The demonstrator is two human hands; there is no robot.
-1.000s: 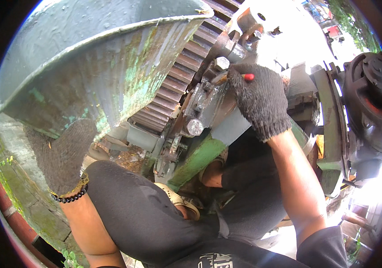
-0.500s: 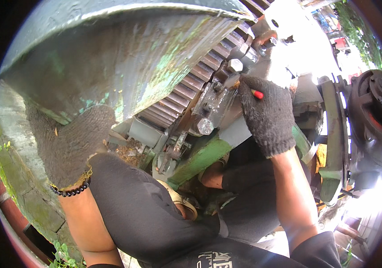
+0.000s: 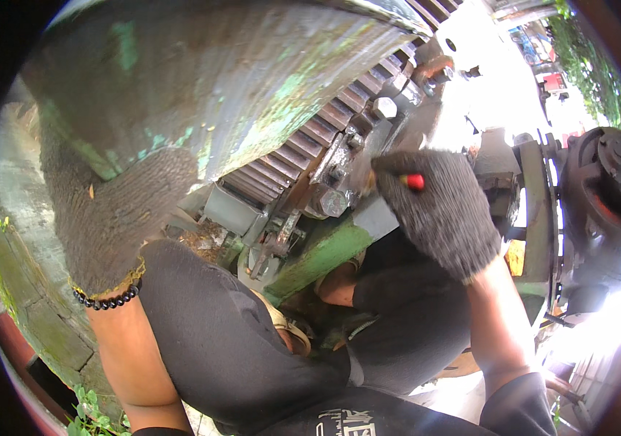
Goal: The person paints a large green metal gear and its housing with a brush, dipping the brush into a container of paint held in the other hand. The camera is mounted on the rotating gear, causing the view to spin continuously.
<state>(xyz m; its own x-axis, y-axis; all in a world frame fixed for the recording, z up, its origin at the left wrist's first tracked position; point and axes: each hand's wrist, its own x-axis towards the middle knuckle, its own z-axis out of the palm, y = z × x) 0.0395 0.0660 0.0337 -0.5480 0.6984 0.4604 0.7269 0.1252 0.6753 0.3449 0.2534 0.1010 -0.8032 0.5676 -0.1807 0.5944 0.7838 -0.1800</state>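
Note:
My right hand point(image 3: 437, 207), in a dark knit glove, is closed around a small brush whose red handle end point(image 3: 415, 182) pokes out above the fist. Its bristle end is smeared by motion over a greasy metal block point(image 3: 339, 171) fitted with bolts. Beside that block, a large hex bolt point(image 3: 331, 202) sits nearest me and another hex bolt point(image 3: 384, 108) lies farther up. My left hand point(image 3: 118, 211), gloved too, grips the lower corner of a big worn metal cover point(image 3: 201, 80) with green paint patches; some of its fingers are hidden behind the metal.
A row of thick gear teeth point(image 3: 317, 131) runs diagonally under the cover. A green metal beam point(image 3: 317, 261) crosses in front of my legs. Dark round machinery point(image 3: 605, 189) stands at the right. Mossy paving point(image 3: 41, 291) lies at the left.
My right hand has moved the brush down toward me, from beside the upper bolt to near the lower one. My left hand stays on the cover, which sits slightly differently in view.

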